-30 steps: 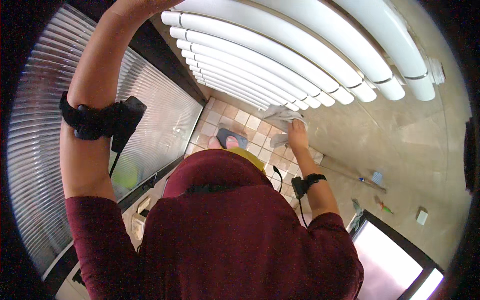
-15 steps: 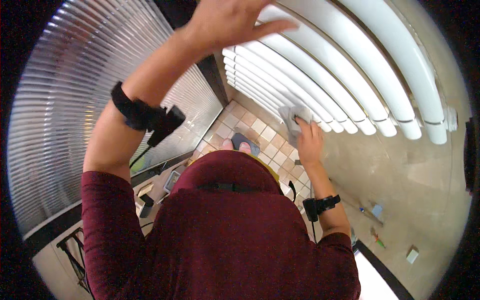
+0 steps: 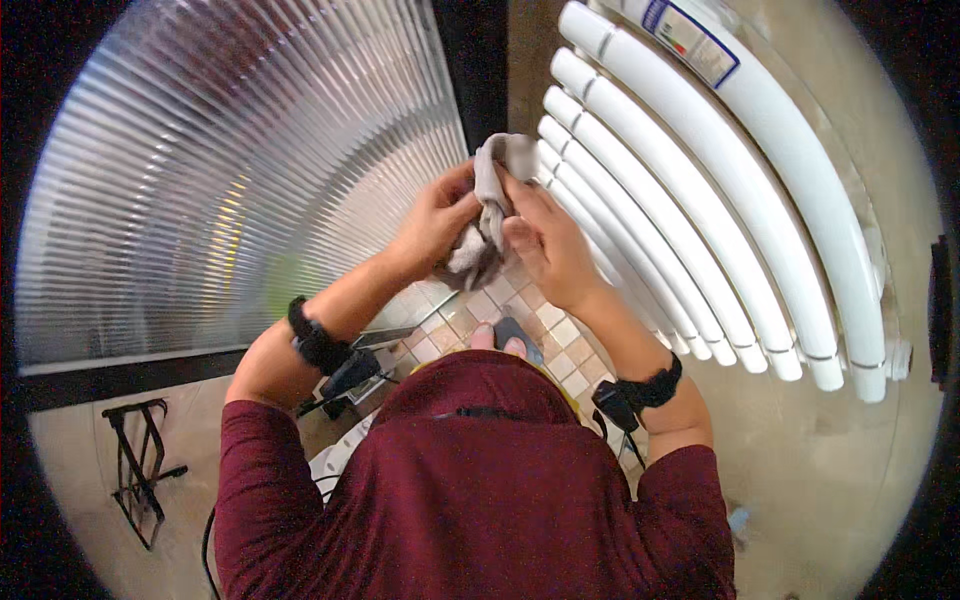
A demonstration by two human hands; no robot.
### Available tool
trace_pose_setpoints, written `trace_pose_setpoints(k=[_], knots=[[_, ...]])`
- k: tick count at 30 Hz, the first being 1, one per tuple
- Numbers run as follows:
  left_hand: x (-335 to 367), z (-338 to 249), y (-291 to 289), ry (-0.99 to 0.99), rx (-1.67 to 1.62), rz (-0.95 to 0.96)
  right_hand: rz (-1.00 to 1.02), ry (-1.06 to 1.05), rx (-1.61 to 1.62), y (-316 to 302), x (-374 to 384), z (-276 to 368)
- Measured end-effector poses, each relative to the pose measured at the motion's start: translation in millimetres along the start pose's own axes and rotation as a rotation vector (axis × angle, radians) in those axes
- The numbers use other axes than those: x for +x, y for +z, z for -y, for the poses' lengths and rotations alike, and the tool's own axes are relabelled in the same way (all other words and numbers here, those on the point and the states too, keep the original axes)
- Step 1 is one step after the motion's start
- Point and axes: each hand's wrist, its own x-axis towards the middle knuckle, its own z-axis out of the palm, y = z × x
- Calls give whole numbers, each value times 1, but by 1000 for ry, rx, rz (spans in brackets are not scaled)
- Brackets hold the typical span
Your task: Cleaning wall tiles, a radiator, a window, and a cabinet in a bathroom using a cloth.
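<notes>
A crumpled grey cloth (image 3: 487,200) hangs bunched between my hands in front of my chest. From the left side my left hand (image 3: 438,218) grips it, the fingers partly hidden in the folds. On the other side my right hand (image 3: 552,243) holds it too, its fingertips behind the upper folds and its thumb bent toward the cloth. Just to the right of the hands is a white tubular radiator (image 3: 690,170) with stacked curved bars; neither hand is seen touching it.
A ribbed glass panel (image 3: 230,220) with a dark frame stands at the left. A black folding rack (image 3: 145,470) is at the lower left. Below me are small beige tiles (image 3: 575,360) and my feet in slippers (image 3: 515,338). A plain wall (image 3: 800,470) lies at the right.
My left hand has come down from the top of the radiator and taken hold of the cloth. My right hand has brought the cloth up and left, away from the lower bars.
</notes>
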Motion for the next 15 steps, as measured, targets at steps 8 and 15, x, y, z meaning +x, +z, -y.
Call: trace_pose_setpoints(k=[8,15], knots=[[-1,-203,-137,1271,1513,-1070,-575,-317,-1336,-105,13,83],[64,-199,-106,510,2028,-1237,-667,-228,-1717,-149,18,100]])
